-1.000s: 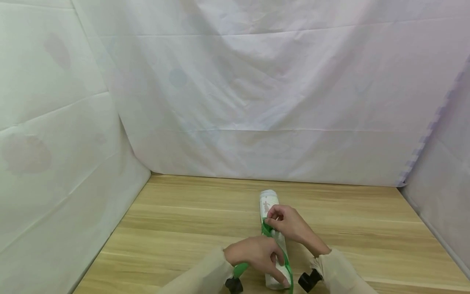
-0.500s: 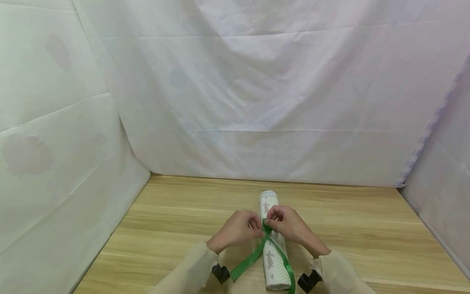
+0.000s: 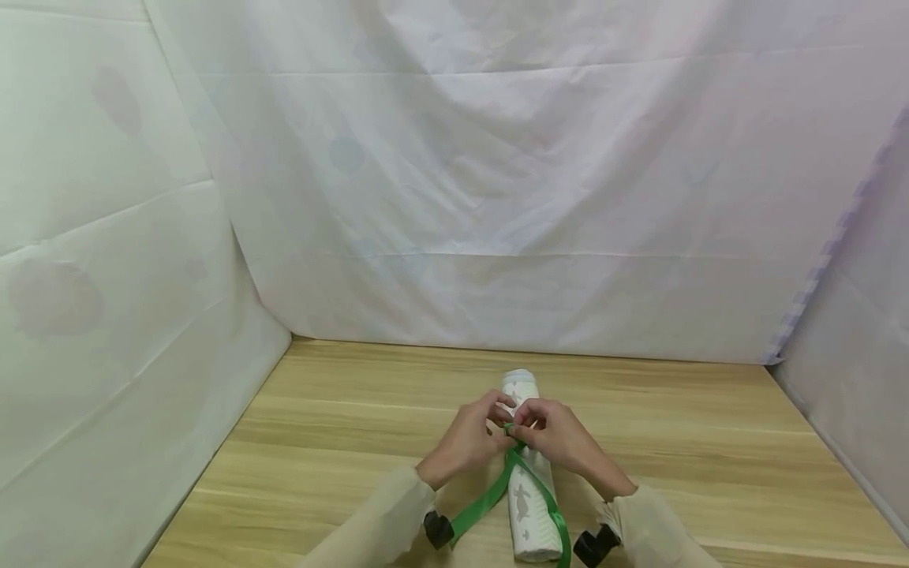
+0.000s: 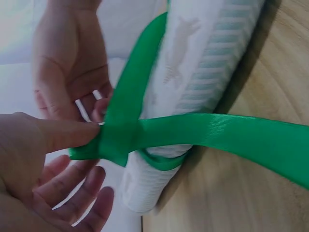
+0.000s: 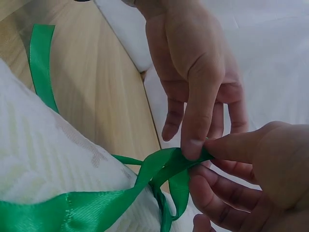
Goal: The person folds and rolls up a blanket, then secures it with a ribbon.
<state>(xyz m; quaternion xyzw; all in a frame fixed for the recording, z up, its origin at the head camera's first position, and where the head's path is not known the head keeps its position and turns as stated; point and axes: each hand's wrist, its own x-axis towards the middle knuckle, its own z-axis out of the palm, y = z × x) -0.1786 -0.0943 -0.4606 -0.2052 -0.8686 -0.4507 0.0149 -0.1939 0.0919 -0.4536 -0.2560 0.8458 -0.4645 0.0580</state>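
Observation:
A white cloth roll (image 3: 529, 505) with grey rabbit prints lies lengthwise on the wooden table. Round it runs a green satin ribbon (image 3: 543, 493), its strands crossing on top and two tails trailing towards the near side. My left hand (image 3: 469, 440) pinches the ribbon at the crossing, its thumb flat on the band in the left wrist view. Opposite it, my right hand (image 3: 561, 434) holds a folded piece of ribbon (image 5: 169, 162) between thumb and index finger. Both hands' fingertips nearly meet over the roll; the other fingers are spread and loosely bent.
The wooden table (image 3: 341, 442) reaches back to a hanging white sheet (image 3: 497, 197), with more sheeting on the left (image 3: 106, 276) and right sides. Small black wrist devices (image 3: 438, 530) sit at the sleeves. One ribbon tail (image 3: 483, 505) lies off the roll's left side.
My left hand has gone from the roll's near end up to the ribbon crossing, and now grips ribbon there beside my right hand. The right hand has stayed almost in place.

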